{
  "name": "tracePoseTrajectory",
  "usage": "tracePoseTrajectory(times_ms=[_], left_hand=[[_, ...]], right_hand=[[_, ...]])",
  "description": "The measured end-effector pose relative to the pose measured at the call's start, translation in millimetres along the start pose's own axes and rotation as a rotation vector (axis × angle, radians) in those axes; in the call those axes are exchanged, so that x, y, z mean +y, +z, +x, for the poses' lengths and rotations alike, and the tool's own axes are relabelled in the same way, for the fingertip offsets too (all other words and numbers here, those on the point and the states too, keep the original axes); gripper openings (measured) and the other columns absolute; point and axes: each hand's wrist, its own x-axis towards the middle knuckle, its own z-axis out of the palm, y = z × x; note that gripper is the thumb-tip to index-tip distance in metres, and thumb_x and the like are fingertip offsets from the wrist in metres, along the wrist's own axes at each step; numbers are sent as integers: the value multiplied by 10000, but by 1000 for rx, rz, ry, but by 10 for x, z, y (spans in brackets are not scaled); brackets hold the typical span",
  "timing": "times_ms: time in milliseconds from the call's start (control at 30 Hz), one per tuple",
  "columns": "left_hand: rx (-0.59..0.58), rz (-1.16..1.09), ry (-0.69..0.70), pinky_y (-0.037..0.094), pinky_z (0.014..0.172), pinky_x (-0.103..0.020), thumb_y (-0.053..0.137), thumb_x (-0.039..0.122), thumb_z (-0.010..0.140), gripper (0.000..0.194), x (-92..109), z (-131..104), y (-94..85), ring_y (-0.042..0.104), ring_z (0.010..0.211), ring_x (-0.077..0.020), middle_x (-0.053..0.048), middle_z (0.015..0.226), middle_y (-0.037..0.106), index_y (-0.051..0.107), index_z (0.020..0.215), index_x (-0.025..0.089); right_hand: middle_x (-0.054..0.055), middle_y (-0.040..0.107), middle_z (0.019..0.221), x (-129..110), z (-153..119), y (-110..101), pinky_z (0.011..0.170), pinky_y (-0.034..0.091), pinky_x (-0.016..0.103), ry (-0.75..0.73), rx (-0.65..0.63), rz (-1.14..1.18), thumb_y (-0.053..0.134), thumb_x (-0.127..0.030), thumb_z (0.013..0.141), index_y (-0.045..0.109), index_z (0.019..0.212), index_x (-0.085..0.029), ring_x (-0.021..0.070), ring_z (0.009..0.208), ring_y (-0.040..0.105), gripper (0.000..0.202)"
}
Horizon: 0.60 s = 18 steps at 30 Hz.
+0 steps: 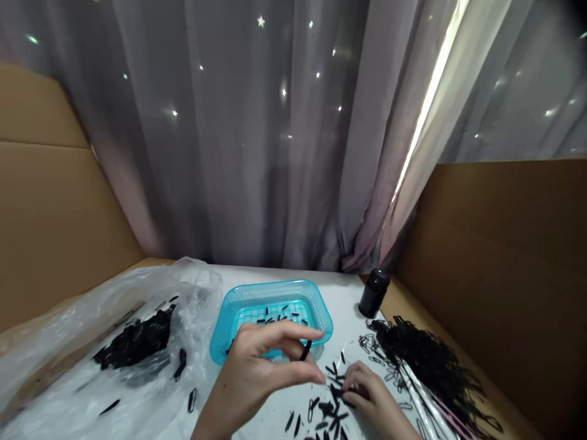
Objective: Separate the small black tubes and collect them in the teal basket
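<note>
My left hand (261,366) is raised over the near side of a blue plastic basket (220,330). Between its curled fingers and thumb sits a small, slim black piece (306,350). To the right, my right hand (373,394) is low on the white table surface, its fingertips drawn together at a scatter of small black pieces (326,408). What those fingertips hold is partly hidden. Several similar black pieces (277,318) lie on the basket floor.
A clear plastic bag (197,293) with a heap of black pieces (137,339) spreads at left. A black bottle (374,293) stands at back right, behind a tangled pile of black loops (431,360) and white sticks (424,403). Cardboard walls (495,263) flank both sides.
</note>
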Motion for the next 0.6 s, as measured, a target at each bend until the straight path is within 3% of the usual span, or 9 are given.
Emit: tracePoseTrajectory(times_ms=[133, 267, 400, 500, 600], left_hand=[[1, -160, -24, 582, 527, -221, 890, 238, 662, 257, 8, -36, -25, 728, 523, -171, -7, 593, 765, 772, 886, 195], [3, -308, -50, 582, 497, -231, 911, 281, 628, 307, 0, -39, -41, 730, 506, -191, -26, 578, 761, 762, 872, 168], [-14, -360, -61, 538, 466, -178, 917, 271, 619, 319, -5, -47, -66, 723, 504, -158, -12, 590, 766, 747, 876, 189], [-26, -304, -20, 519, 474, -174, 911, 306, 627, 330, 13, -71, -78, 702, 491, -134, -1, 584, 762, 737, 887, 200], [54, -119, 33, 514, 514, -193, 912, 346, 617, 328, 52, -86, -70, 648, 466, -111, 34, 531, 713, 744, 862, 208]], right_hand=[[61, 642, 974, -11, -37, -16, 865, 451, 329, 7, -5, 34, 599, -332, 864, 667, 809, -221, 243, 943, 623, 141], [52, 641, 848, -40, -78, -32, 774, 454, 325, 17, 9, 45, 581, -404, 885, 642, 749, -214, 236, 827, 608, 241], [45, 629, 815, -123, -93, -81, 738, 453, 319, 41, 40, 67, 500, -508, 931, 625, 818, -212, 229, 793, 589, 341], [38, 623, 834, -311, -90, -193, 744, 460, 306, 38, 37, 99, 477, -547, 944, 619, 859, -215, 218, 806, 585, 371], [39, 628, 873, -660, -85, -345, 813, 461, 309, 16, 20, 207, 482, -549, 951, 623, 883, -218, 216, 879, 589, 366]])
